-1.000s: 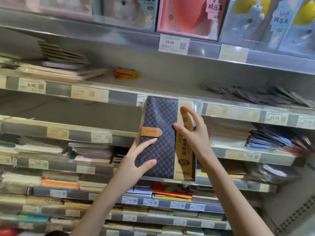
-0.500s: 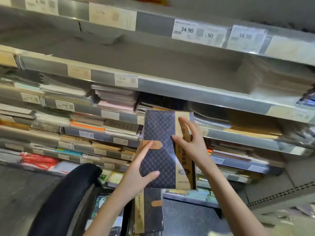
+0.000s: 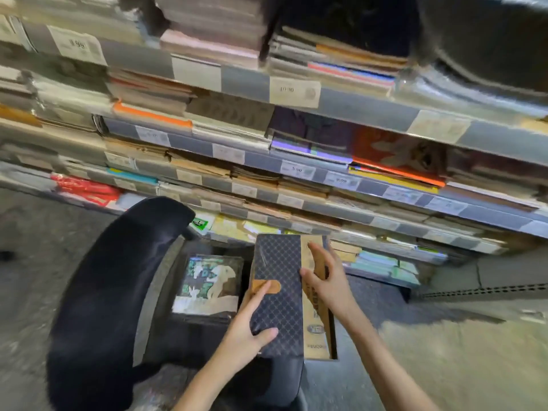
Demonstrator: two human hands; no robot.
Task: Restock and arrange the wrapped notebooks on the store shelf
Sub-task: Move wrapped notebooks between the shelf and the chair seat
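Held low in the lower centre of the frame: 1 wrapped notebook, dark diamond-patterned cover with a tan clasp tab and a tan paper band down its right side, long axis running up and down the picture, top end pointing toward the shelves. Gripped from both flanks: left hand under and along the left edge, thumb laid across the cover near the bottom, a finger reaching up onto the clasp; right hand curled round the right edge over the band. Neither hand nearer than the other, both already on it. Upward and ahead, filling the top half of the frame, tiers of shelves packed with flat stacks behind price labels, well apart from the notebook; target slot not identifiable through the blur. Directly below, a dark bin holding more wrapped stock, with a black curved chair back at lower left, just beside the left forearm. Nothing between notebook and shelves
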